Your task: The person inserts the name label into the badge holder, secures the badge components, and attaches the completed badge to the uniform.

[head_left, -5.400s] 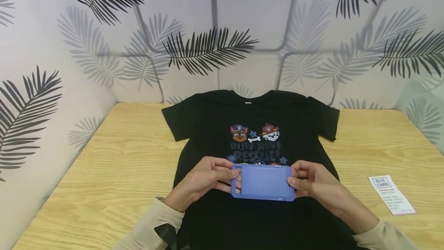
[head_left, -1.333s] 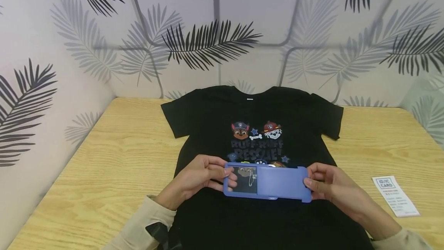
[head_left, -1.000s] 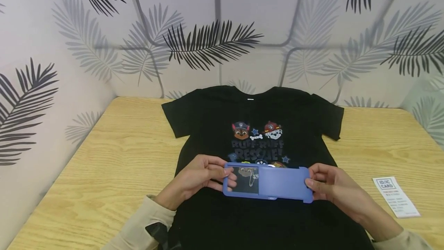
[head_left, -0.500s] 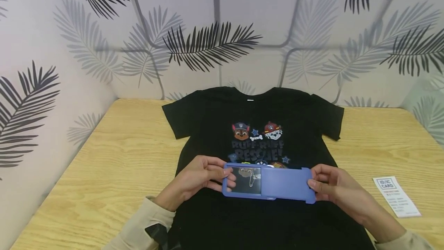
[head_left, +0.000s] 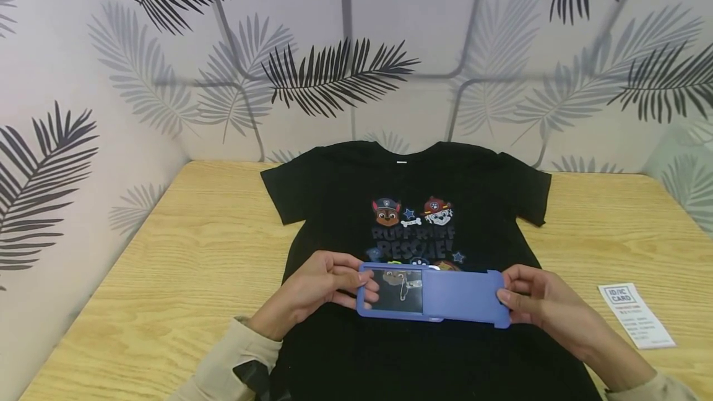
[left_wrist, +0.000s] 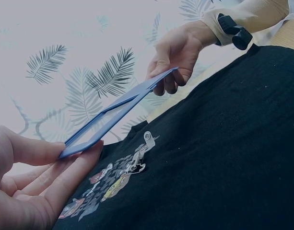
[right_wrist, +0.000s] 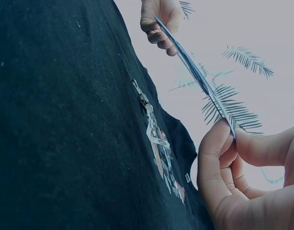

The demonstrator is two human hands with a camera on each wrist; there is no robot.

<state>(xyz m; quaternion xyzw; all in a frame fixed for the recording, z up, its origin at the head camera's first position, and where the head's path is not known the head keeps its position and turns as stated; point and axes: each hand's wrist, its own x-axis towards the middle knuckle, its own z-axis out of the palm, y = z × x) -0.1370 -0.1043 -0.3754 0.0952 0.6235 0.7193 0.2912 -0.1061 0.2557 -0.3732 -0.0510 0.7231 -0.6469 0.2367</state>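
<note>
Pinching opposite ends, both hands (head_left: 328, 286) hold a blue card holder (head_left: 433, 295) above the T-shirt (head_left: 345, 203).

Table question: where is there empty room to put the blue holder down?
Bare wood table lies left of the black T-shirt, and between the shirt and the white card. The shirt's middle is crowded: both hands hold the blue holder there.

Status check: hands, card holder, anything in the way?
Left hand and right hand pinch the holder ends. Holder above the shirt, slid partly open. Nothing in the way.
</note>
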